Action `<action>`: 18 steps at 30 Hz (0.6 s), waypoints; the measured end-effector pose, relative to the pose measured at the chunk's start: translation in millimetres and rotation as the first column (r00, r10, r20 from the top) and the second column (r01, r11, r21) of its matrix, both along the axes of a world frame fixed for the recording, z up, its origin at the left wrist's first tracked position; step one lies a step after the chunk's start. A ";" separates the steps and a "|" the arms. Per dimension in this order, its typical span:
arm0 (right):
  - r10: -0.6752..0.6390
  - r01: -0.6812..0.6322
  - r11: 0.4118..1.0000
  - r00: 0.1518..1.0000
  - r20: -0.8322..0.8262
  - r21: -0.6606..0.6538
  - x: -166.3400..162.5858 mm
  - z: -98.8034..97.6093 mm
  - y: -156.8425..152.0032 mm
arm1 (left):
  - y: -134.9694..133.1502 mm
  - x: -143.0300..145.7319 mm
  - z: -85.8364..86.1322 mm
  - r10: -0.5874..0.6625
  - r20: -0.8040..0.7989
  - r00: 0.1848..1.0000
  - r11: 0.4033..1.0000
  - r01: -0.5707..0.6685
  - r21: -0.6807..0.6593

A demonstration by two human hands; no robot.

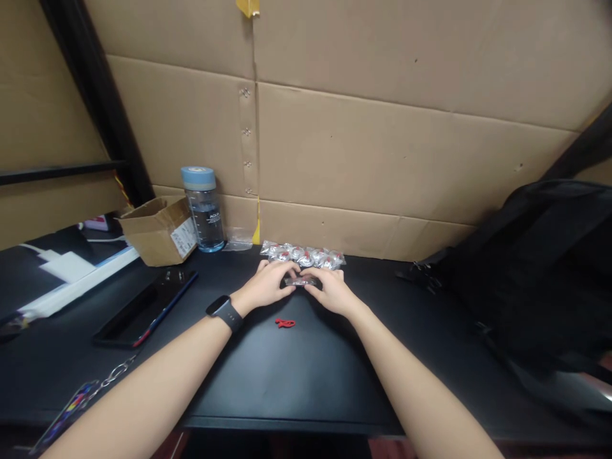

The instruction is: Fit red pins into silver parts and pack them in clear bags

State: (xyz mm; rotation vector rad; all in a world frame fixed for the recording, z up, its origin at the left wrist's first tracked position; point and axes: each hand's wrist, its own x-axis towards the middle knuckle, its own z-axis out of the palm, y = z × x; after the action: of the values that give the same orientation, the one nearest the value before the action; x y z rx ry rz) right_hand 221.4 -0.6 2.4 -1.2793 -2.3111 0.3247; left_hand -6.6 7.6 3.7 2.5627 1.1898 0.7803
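My left hand [268, 285] and my right hand [331, 290] meet on the black table [296, 376], fingers pinched on a small clear plastic packet [300, 281] held between them. Just behind the hands lies a row of several small clear packets [303, 255] with red and silver contents. A small red piece [285, 323] lies loose on the table just in front of my hands. A black watch [224, 312] sits on my left wrist.
A water bottle with a blue lid [203, 209] and an open cardboard box [159, 229] stand at the back left. A dark phone [146, 308] lies left. A black backpack [535, 268] fills the right. Cardboard walls [382, 146] stand behind.
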 end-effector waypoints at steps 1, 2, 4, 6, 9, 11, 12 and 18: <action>-0.009 0.008 1.000 0.999 -0.045 -0.021 0.5 0.8 0.7 | 1.2 0.3 -1.1 0.012 0.024 1.000 1.000 -0.012 -0.012; -0.017 0.013 0.999 0.996 -0.087 -0.042 1.0 1.7 1.2 | 2.4 0.5 -2.1 0.026 0.056 0.998 0.999 -0.025 -0.026; -0.026 0.015 0.997 0.988 -0.153 -0.073 2.1 2.6 1.8 | 4.2 0.2 -3.3 0.048 0.124 0.991 0.997 -0.041 -0.058; -0.037 0.020 0.996 0.981 -0.189 -0.089 2.5 1.7 2.2 | 5.0 -0.5 -3.7 0.057 0.179 0.982 0.995 -0.040 -0.093; -0.088 0.065 0.991 0.974 -0.207 -0.114 1.2 -1.7 3.3 | 5.4 -1.2 -3.8 0.081 0.214 0.973 0.989 -0.053 -0.136; -0.137 0.110 0.984 0.968 -0.209 -0.139 -0.6 -4.3 4.4 | 6.0 -1.1 -4.5 0.124 0.213 0.969 0.984 -0.092 -0.152; -0.161 0.132 0.980 0.964 -0.210 -0.146 -1.6 -5.6 5.1 | 6.6 -1.1 -5.2 0.148 0.211 0.966 0.981 -0.116 -0.158; -0.198 0.181 0.979 0.950 -0.241 -0.094 -5.3 -11.1 9.4 | 12.5 -6.1 -10.9 0.146 0.236 0.961 0.967 -0.089 -0.238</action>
State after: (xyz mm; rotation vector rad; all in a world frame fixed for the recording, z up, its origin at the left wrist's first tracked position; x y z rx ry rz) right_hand 216.1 8.8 -8.7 -1.3965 -1.9659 0.4763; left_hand -12.7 20.1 -7.2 2.1534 1.2765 0.9074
